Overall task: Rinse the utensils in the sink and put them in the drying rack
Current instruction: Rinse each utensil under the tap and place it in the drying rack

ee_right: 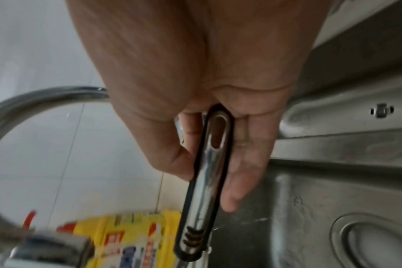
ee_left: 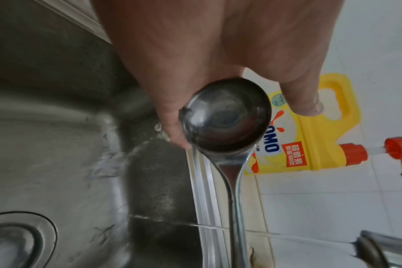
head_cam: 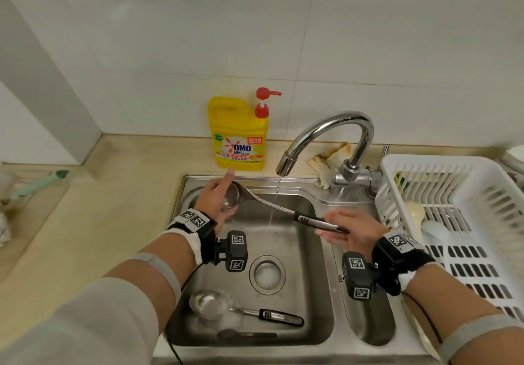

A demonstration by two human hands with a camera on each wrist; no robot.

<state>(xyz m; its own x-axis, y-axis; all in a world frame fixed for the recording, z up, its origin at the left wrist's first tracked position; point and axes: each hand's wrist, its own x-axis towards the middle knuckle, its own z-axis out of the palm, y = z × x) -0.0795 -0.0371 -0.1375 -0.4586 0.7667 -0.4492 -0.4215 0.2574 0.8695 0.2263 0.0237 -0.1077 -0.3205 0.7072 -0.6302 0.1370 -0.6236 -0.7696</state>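
Down at the near edge of the sink (head_cam: 317,333), closest to me, a second ladle (head_cam: 243,309) lies in suds, bowl to the left, black handle to the right, with another dark utensil (head_cam: 246,335) just in front of it, too murky to name. Both still need rinsing, I'd say.

Sweeping from the left now: tabletop (head_cam: 93,217), beige, then the yellow soap bottle (head_cam: 239,135) standing against the wall. Just below it my left hand (head_cam: 217,197) cups the bowl of the ladle (head_cam: 266,201) I'm working on, fingers curled round its rim, thumb up. Wrist view confirms it: the bowl sits between thumb and fingers, water running off it.

The ladle's long axis runs left to right across the basin, bowl high at the back left, handle dropping to the right. The faucet (head_cam: 326,138) sends a thin stream onto the shaft midway between my hands.

Over to my right hand (head_cam: 350,230): fingers fairly straight beneath the black handle, thumb pressing on top, pinching it.

Furthest right, the white drying rack (head_cam: 453,166), already holding some pale dishes. Here's what matters: the handle end points at that rack, and my right hand is the nearer one. My call is that the left lets go and the right swings it across, handle leading.
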